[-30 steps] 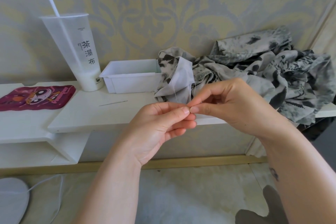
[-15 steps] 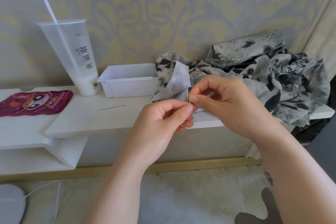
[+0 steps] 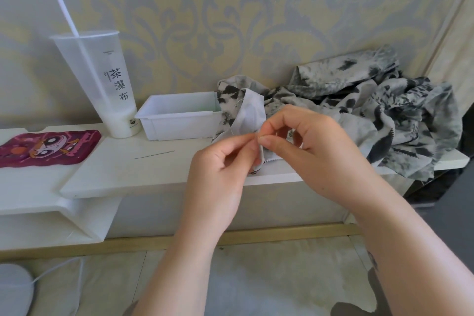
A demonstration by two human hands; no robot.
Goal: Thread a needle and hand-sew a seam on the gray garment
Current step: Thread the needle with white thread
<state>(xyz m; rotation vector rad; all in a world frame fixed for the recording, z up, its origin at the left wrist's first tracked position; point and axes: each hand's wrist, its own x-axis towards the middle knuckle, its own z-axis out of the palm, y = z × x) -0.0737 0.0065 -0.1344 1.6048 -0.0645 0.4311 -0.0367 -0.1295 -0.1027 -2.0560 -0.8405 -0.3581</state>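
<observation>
Gray mottled garment (image 3: pixel 372 110) crumpled on shelf (image 3: pixel 143 174), 2 o'clock. Needle (image 3: pixel 154 154) flat, at garment's 9 o'clock, apart.

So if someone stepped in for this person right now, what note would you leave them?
Left hand: fingers pinch what looks like a fine pale thread, though it is too thin to be sure.
Right hand: fingers pinch at the same spot, tip to tip with the left.
Thin metal needle: lies loose on the white shelf, apart from both hands.
Gray patterned garment: heaped on the shelf behind the hands.
Done: no stitching visible.
Left: thread the needle, then sew the seam.
</observation>
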